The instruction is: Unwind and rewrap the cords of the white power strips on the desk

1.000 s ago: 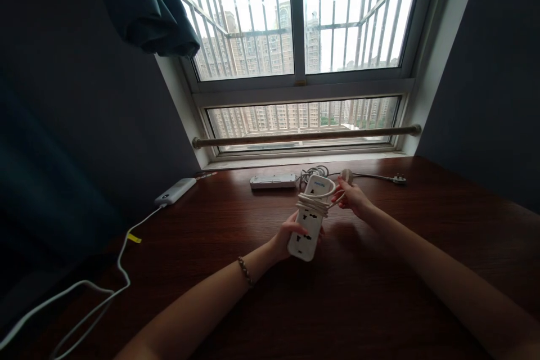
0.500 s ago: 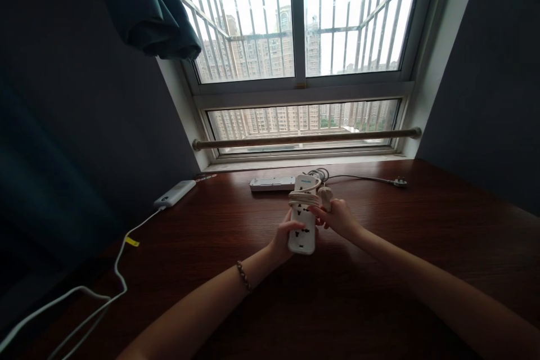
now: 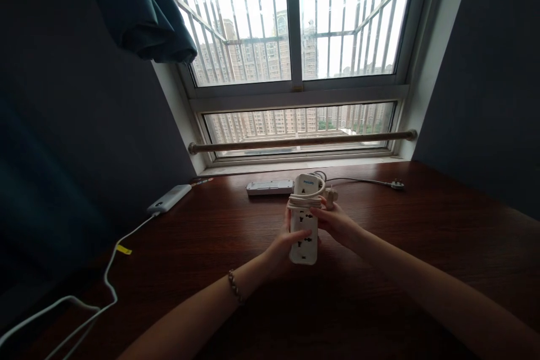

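I hold a white power strip [image 3: 304, 219] upright over the dark wooden table [image 3: 379, 270], its own cord [image 3: 306, 201] wound around its upper part. My left hand [image 3: 286, 243] grips the strip's lower half from the left. My right hand [image 3: 335, 222] holds the strip's right side, with the cord's plug [image 3: 330, 197] sticking up just above the fingers.
A second white power strip [image 3: 270, 187] lies by the window sill, its cable running right to a plug [image 3: 395, 184]. A white power bank [image 3: 167, 198] sits at the left with a white cable [image 3: 110, 270] trailing toward me. A curtain [image 3: 139, 5] hangs at upper left.
My right hand swung in from the right, bringing the plug end against the strip. The loose loop of cord has drawn tight around the strip, which now stands straighter.
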The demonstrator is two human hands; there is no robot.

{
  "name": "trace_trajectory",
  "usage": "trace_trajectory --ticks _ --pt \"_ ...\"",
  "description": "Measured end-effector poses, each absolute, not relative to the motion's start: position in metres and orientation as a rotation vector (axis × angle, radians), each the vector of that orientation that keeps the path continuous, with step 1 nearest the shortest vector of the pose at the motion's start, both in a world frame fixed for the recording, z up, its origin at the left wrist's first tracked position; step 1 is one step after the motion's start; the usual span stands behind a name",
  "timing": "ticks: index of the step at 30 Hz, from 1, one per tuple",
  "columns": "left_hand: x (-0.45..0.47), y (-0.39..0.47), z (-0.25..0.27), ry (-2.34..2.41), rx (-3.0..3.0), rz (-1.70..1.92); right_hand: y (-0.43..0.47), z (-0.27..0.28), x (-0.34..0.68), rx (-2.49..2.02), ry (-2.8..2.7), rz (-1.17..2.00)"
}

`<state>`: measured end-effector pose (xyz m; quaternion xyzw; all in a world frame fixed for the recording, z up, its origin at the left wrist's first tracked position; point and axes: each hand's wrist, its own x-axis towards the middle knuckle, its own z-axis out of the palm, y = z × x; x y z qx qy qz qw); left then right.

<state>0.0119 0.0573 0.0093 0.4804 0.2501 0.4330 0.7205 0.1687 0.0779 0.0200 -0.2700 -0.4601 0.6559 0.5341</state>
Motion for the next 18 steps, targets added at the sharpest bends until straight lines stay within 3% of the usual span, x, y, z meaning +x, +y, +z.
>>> trace_trajectory --ticks 18 --pt "0.024 0.043 0.027 0.557 1.189 1.048 0.077 0.016 0.167 -0.558 -1.074 1.378"
